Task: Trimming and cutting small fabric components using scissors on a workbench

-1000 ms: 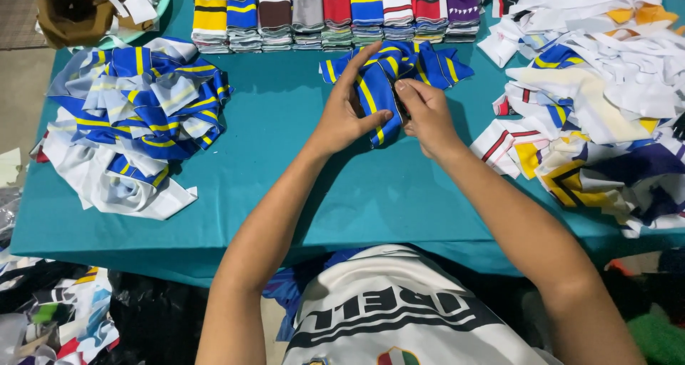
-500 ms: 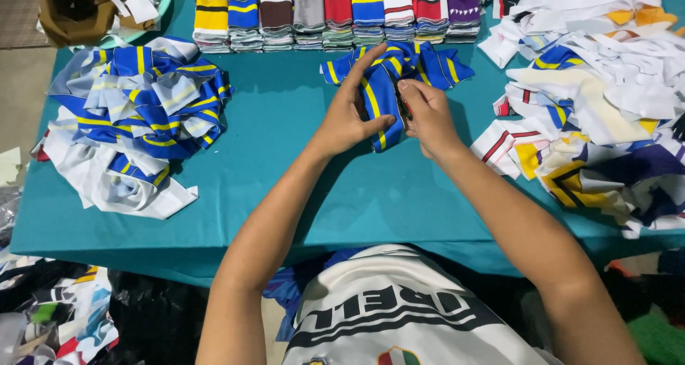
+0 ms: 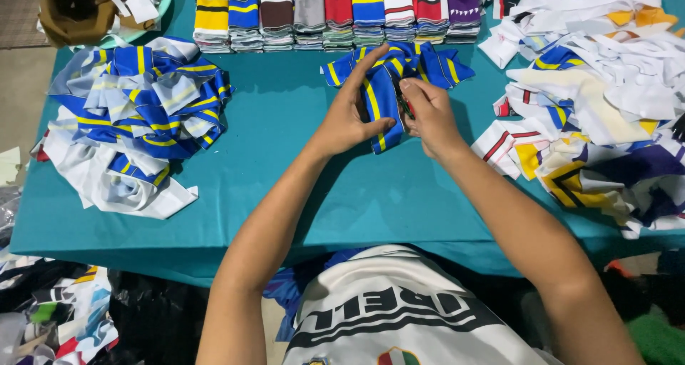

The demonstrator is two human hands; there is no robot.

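A bundle of blue ribbed fabric strips with yellow stripes [image 3: 385,72] lies on the teal table [image 3: 285,115] in front of me. My left hand [image 3: 347,112] grips one strip from its left side, thumb pressed across the cloth. My right hand [image 3: 427,115] pinches the same strip from the right, with a small dark tool partly hidden between the fingers. The far ends of the strips fan out beyond my fingers.
A loose heap of blue, yellow and white strips [image 3: 135,115] sits at the left. A mixed white, yellow and navy heap [image 3: 606,101] fills the right. Neat folded stacks in several colours [image 3: 335,12] line the far edge. A tan basket [image 3: 78,8] stands far left.
Both hands shifted slightly on the blue strip, the left thumb now lying across it; the bundle stays in place.
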